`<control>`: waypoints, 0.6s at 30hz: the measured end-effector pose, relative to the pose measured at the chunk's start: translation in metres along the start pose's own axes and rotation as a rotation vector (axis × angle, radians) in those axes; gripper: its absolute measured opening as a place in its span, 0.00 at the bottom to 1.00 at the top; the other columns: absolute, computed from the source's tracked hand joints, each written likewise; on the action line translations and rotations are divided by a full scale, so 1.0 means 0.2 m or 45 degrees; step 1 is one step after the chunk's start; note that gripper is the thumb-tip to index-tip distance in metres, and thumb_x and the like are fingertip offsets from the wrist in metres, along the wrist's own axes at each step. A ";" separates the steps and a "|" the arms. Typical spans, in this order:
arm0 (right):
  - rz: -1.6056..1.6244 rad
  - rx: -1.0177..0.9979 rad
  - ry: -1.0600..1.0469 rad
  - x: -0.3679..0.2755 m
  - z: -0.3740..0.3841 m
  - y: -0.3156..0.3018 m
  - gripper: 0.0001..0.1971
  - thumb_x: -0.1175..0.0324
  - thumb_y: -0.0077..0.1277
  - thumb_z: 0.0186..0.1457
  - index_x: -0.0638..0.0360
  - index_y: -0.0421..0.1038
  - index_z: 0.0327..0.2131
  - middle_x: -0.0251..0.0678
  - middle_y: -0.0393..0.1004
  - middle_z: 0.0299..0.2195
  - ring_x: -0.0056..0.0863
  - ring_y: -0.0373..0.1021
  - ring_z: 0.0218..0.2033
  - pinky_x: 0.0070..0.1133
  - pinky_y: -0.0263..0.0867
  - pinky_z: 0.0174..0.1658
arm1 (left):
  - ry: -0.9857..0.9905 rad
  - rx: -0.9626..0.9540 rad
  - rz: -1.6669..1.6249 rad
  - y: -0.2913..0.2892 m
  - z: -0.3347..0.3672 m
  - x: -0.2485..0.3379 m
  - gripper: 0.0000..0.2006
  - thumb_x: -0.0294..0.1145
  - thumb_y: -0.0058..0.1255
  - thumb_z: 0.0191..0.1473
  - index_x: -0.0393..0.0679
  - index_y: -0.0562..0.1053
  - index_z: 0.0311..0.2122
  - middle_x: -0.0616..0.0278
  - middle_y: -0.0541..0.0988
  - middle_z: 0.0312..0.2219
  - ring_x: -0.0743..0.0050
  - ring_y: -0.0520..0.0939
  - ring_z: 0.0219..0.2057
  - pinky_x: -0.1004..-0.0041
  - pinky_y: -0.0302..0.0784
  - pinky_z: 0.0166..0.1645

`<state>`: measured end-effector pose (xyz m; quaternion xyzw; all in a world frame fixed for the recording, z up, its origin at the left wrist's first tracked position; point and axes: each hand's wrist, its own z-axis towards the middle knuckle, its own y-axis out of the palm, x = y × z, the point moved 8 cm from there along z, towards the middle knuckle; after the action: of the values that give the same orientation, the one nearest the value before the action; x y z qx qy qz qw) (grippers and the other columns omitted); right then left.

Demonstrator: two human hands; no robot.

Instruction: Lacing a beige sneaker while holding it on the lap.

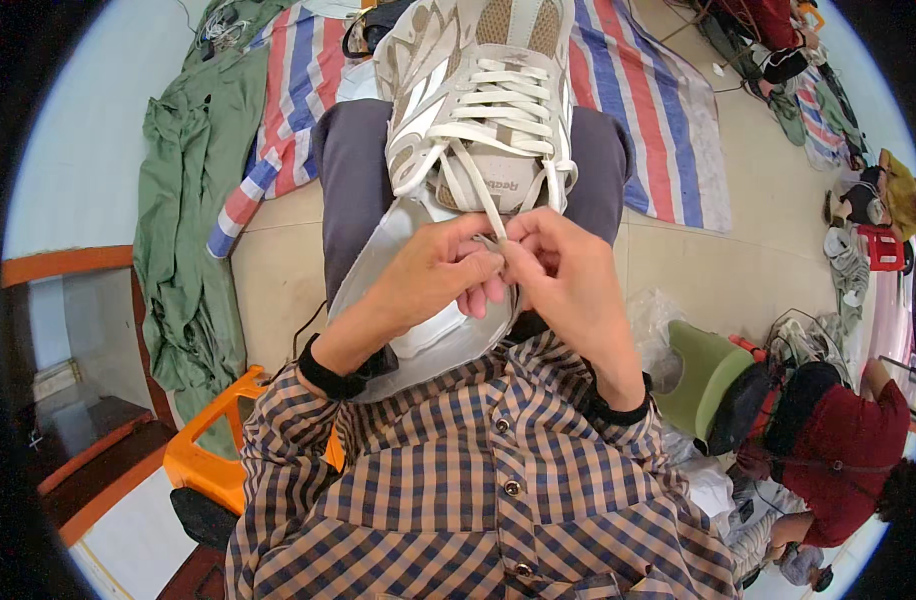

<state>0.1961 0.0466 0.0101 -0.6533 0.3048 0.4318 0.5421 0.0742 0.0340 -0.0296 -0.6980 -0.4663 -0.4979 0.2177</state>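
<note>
A beige and white lace-up sneaker lies across my lap, its toe pointing away from me. Flat off-white shoelaces zigzag over its tongue. One loose lace end runs from the left eyelets down to my fingers. My right hand pinches this end between thumb and forefinger. Close against it, my left hand is closed with thumb and fingertips at the lace's tip; the very tip is mostly hidden. Beneath my hands, a pale grey-white curved sheet rests on my lap.
Striped red, white and blue sheeting lies on the tiled floor, with green cloth at the left. An orange plastic stool is behind my left elbow. Right of me are a green chair and a person in dark red.
</note>
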 end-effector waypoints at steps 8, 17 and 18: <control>0.165 0.116 -0.167 -0.07 -0.06 -0.11 0.06 0.76 0.53 0.52 0.63 0.70 0.35 0.29 0.72 0.24 0.17 0.70 0.25 0.16 0.65 0.29 | -0.065 -0.041 -0.133 0.05 0.01 -0.01 0.16 0.34 0.46 0.59 0.38 0.68 0.51 0.64 0.77 0.23 0.84 0.74 0.17 0.83 0.69 0.22; 0.273 0.242 0.001 -0.01 -0.07 -0.28 0.12 0.79 0.49 0.54 0.60 0.68 0.43 0.29 0.72 0.25 0.14 0.67 0.26 0.15 0.64 0.30 | -0.036 -0.059 -0.166 0.07 0.01 -0.01 0.12 0.33 0.40 0.62 0.39 0.73 0.43 0.65 0.76 0.22 0.86 0.73 0.16 0.85 0.68 0.22; 0.271 0.241 -0.001 0.00 -0.06 -0.29 0.12 0.79 0.49 0.54 0.60 0.68 0.43 0.29 0.72 0.25 0.14 0.67 0.26 0.15 0.64 0.30 | -0.033 -0.058 -0.167 0.08 0.00 -0.01 0.12 0.33 0.40 0.62 0.39 0.73 0.43 0.65 0.76 0.22 0.86 0.73 0.16 0.85 0.68 0.22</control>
<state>0.2485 0.0472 0.0360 -0.5629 0.4116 0.4563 0.5527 0.0872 0.0256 -0.0287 -0.6771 -0.5024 -0.5125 0.1625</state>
